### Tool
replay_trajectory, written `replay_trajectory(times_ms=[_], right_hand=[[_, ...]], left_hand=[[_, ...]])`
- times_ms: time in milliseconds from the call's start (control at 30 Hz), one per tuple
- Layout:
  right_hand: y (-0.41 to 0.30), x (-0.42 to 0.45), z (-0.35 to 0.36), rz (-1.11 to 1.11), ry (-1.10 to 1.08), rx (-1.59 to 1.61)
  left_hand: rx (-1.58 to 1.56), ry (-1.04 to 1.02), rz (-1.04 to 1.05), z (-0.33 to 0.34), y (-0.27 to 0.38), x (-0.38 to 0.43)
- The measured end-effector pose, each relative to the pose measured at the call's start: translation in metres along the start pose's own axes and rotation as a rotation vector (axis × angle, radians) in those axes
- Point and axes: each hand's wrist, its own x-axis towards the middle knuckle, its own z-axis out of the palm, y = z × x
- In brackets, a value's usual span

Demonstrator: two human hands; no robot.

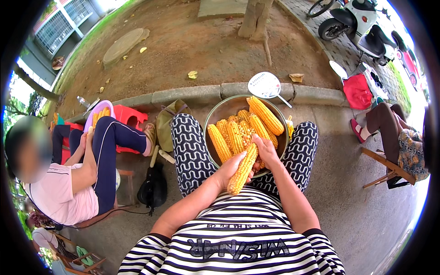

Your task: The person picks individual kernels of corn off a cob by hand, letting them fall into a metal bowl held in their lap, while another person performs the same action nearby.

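Both my hands are on one ear of yellow corn (242, 172), tilted over the near rim of a round metal bowl (208, 147). My left hand (231, 169) is wrapped around the middle of the ear from the left. At its upper end, my right hand (266, 151) grips with the thumb near the tip. The bowl rests between my knees. It holds several more ears, such as one long ear (265, 115) leaning on the right rim, and loose kernels (245, 133) lie among them. My fingers under the ear are partly hidden.
A plastic hand fan (264, 85) lies on the stone curb (192, 95) beyond the bowl. To the left are a green bag (167, 129), bare cobs (166, 156), a black bag (153, 187), a red stool (130, 115) and a seated person. Another person sits at right.
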Motion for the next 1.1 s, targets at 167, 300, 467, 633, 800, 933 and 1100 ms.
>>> replay_trajectory(times_ms=[167,300,467,633,800,933,1100], right_hand=[[-0.025,-0.020,0.003,0.098,-0.094,0.370],[-0.023,-0.019,-0.002,0.043,-0.061,0.175],[-0.008,-0.010,-0.008,-0.045,-0.098,0.091],[-0.009,-0.011,-0.007,-0.167,-0.082,-0.119],[-0.002,-0.002,-0.006,-0.173,-0.026,-0.187],[-0.003,-0.001,0.003,-0.138,0.095,-0.092],[-0.004,-0.024,0.011,0.060,-0.009,0.380]], left_hand=[[0.105,0.114,0.120,0.013,0.009,-0.004],[0.179,0.153,0.125,0.016,0.007,-0.002],[0.215,0.201,0.120,0.015,0.003,-0.001],[0.263,0.198,0.068,0.021,0.007,-0.007],[0.287,0.216,0.056,0.021,0.004,-0.005],[0.230,0.223,0.111,0.025,0.010,-0.008],[0.014,0.366,0.468,0.018,0.015,0.000]])
